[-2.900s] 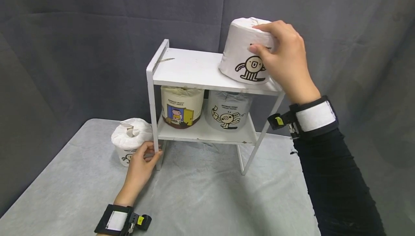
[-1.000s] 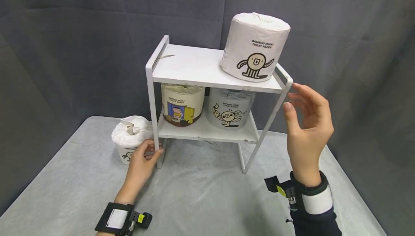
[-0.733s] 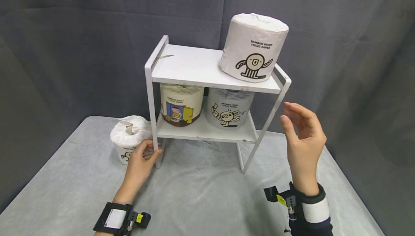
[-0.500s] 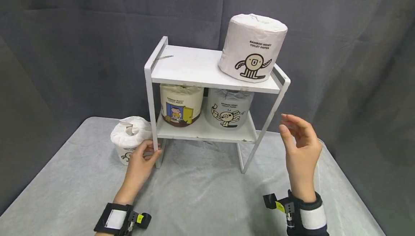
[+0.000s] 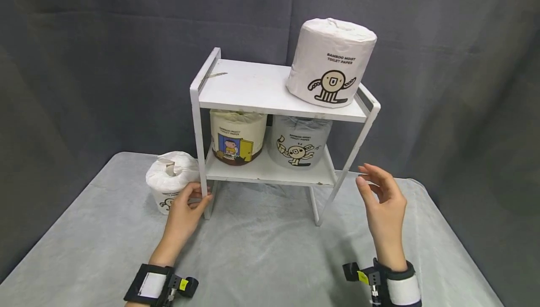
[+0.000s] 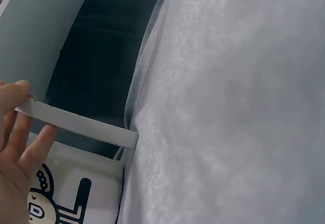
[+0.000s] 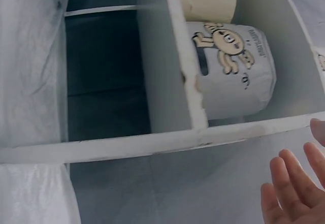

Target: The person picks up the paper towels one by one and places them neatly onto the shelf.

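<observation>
My left hand (image 5: 185, 211) pinches the front left leg of a white two-tier shelf (image 5: 249, 84); the left wrist view shows the thumb and fingers (image 6: 38, 145) on that leg. Right of the shelf, my right hand (image 5: 384, 206) hangs in the air with relaxed fingers and holds nothing. A white toilet paper roll (image 5: 333, 61) stands on the upper tier at the right end. On the lower tier stand a cream toilet paper roll (image 5: 238, 138) and a grey toilet paper roll (image 5: 298, 143), side by side. Another white roll (image 5: 170, 175) stands on the table, left of the shelf, partly hidden by my left hand.
A pale grey cloth covers the table (image 5: 261, 255). Dark grey curtain (image 5: 147, 63) hangs behind and on both sides. The shelf's right leg (image 5: 350, 157) slants down between the grey roll and my right hand.
My right hand has let go of the white roll on the upper tier and drawn back, down past the shelf's right side. My left hand stays on the shelf leg.
</observation>
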### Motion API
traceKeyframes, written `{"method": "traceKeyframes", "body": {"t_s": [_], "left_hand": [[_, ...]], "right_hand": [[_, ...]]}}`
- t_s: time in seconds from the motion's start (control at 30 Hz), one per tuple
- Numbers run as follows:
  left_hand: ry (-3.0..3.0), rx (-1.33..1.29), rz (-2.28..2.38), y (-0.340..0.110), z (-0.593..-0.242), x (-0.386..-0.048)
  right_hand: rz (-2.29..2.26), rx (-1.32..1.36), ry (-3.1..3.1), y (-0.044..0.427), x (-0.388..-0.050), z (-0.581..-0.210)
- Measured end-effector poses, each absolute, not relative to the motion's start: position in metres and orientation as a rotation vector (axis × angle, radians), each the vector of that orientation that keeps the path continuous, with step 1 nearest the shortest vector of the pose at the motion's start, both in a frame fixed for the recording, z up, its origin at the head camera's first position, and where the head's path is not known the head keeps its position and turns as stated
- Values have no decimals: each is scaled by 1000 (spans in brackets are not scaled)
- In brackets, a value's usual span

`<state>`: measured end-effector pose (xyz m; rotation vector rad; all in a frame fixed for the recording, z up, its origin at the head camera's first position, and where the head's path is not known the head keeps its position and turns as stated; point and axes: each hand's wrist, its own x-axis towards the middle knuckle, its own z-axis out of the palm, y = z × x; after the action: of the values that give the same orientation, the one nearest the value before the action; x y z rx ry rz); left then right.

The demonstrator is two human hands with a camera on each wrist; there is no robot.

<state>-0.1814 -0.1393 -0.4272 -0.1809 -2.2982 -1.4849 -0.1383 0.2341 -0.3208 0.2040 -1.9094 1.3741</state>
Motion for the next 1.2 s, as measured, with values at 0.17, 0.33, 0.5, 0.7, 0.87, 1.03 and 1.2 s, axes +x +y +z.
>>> {"method": "traceKeyframes", "body": {"t_s": [0.17,0.33,0.5,0.7,0.87,1.03,1.2], "left_hand": [[-2305,-171,-1483,-137,-429,-182],[-2308,-168,-1458,-138,-430,-182],[-2299,-169,-1444,-138,-429,-183],[-2300,-168,-1457,-139,-428,-182],[-2300,-167,-1459,-140,-425,-182],[-2295,-167,-1479,-139,-425,-181],[-2303,-159,-1480,-138,-427,-182]], "right_hand": [[1321,161,-2006,240,-142,-330],[1266,132,-2101,242,-147,-336],[1210,105,-2211,240,-150,-342],[1314,18,-2321,232,-154,-350],[1398,-10,-2390,226,-161,-356],[1392,-22,-2451,224,-166,-368],[1425,-34,-2413,220,-170,-380]]}}
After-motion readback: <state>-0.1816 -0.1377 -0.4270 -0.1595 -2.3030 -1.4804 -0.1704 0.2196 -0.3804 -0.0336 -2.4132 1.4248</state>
